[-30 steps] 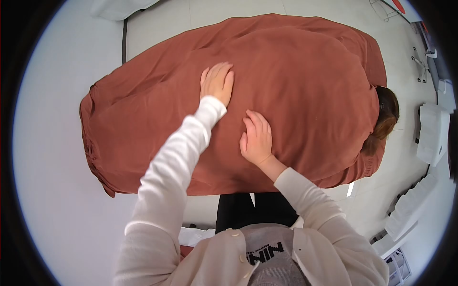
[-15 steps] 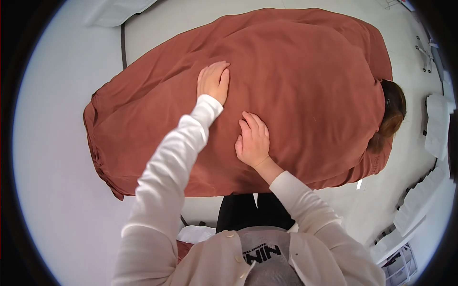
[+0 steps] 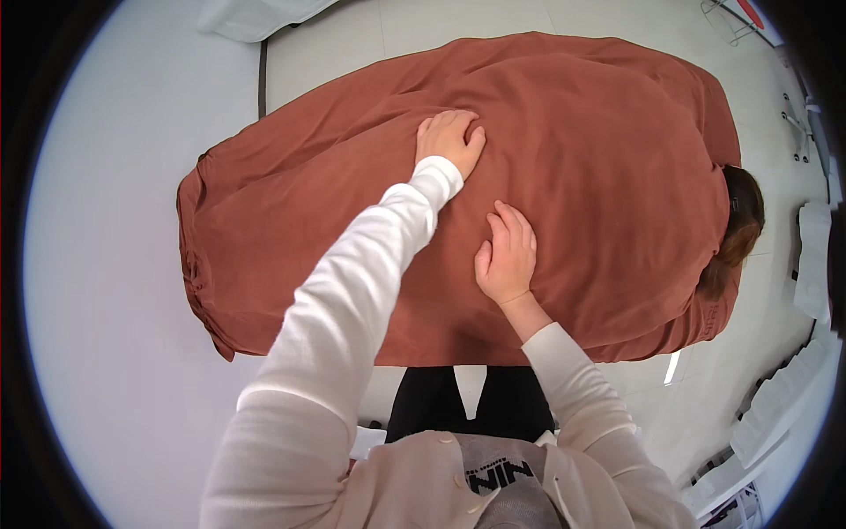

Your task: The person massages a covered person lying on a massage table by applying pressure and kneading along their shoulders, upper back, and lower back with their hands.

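A rust-brown sheet (image 3: 352, 247) covers a person lying along a low bed. Only the person's dark hair (image 3: 742, 216) shows at the right end. My left hand (image 3: 449, 141) rests on the sheet near the middle of the covered body, fingers lying over the cloth. Closer to me and further right, my right hand (image 3: 509, 256) touches the sheet with its fingers stretched out and the thumb apart. Neither hand grips anything. Folds in the cloth run from beside my left hand toward the left end.
A white wall (image 3: 115, 264) borders the left side. White-covered furniture (image 3: 780, 397) stands along the right edge, and a white-draped piece (image 3: 256, 13) is at the upper left. Metal stand legs (image 3: 797, 132) and a red-topped item (image 3: 749, 13) appear at the upper right.
Both hands have shifted right in the view, the left one further along the sheet toward the hair end. The view itself has also moved a little.
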`<action>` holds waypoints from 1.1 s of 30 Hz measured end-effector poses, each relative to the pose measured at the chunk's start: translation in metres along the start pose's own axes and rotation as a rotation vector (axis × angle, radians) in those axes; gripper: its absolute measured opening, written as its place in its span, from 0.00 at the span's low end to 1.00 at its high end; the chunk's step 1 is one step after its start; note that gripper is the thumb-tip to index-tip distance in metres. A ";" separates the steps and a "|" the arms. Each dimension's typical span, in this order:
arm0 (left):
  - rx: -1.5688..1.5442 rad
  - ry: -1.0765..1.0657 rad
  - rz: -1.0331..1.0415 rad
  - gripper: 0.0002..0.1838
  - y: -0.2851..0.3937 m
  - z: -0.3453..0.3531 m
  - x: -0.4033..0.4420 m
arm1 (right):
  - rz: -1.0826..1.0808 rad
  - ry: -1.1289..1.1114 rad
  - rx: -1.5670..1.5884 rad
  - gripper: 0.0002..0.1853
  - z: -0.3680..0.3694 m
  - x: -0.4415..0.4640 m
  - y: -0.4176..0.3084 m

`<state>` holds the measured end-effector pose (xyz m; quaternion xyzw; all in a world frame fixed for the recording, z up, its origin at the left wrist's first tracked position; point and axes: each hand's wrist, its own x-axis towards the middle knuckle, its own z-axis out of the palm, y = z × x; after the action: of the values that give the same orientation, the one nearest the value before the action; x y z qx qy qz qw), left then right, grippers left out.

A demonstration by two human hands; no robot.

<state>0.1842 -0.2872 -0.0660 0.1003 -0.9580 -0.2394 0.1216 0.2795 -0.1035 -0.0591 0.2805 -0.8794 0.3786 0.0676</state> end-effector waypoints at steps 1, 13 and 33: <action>-0.011 0.029 -0.017 0.16 0.001 -0.001 -0.003 | 0.002 -0.007 -0.025 0.25 -0.001 -0.001 -0.002; -0.153 -0.038 0.341 0.25 -0.076 -0.064 -0.062 | -0.069 0.013 -0.189 0.23 0.005 -0.012 -0.017; 0.382 -0.641 0.170 0.75 -0.224 -0.128 -0.094 | -0.330 -1.022 -0.895 0.71 0.196 0.146 -0.165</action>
<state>0.3391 -0.5133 -0.0826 -0.0388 -0.9798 -0.0646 -0.1854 0.2665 -0.3981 -0.0451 0.4987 -0.8183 -0.2146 -0.1889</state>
